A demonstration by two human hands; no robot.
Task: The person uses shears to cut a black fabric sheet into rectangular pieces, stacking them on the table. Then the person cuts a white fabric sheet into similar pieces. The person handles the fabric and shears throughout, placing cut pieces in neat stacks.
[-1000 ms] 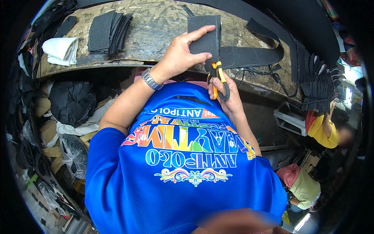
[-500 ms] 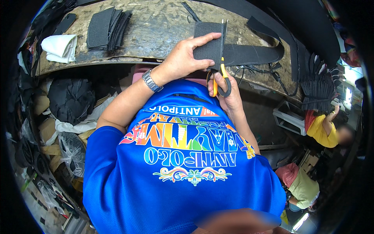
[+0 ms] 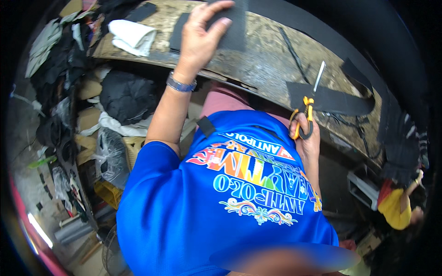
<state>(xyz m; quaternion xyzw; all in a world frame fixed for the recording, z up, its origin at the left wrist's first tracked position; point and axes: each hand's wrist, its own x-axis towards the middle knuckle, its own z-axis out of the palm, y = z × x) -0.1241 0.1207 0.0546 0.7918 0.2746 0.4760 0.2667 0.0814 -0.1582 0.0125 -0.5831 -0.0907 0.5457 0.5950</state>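
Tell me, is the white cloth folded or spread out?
Folded: the cloth lies bunched up small, with layers one over another.

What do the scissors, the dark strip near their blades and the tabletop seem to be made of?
Scissors: blades probably metal, from their pale shine; yellow-and-black handles look like smooth plastic, perhaps partly rubber.
Dark strip: matte and flexible, curving at one end; likely fabric or felt-like synthetic, hard to tell which.
Tabletop: apparently worn wood, given its mottled brown, scuffed surface.

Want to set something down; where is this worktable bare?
Bare wood shows both sides of the thin black strip: leftward to the black piece at the left hand, rightward to the curved black band. Crowded: around the scissors, and left, with white cloth and stacked black pieces.
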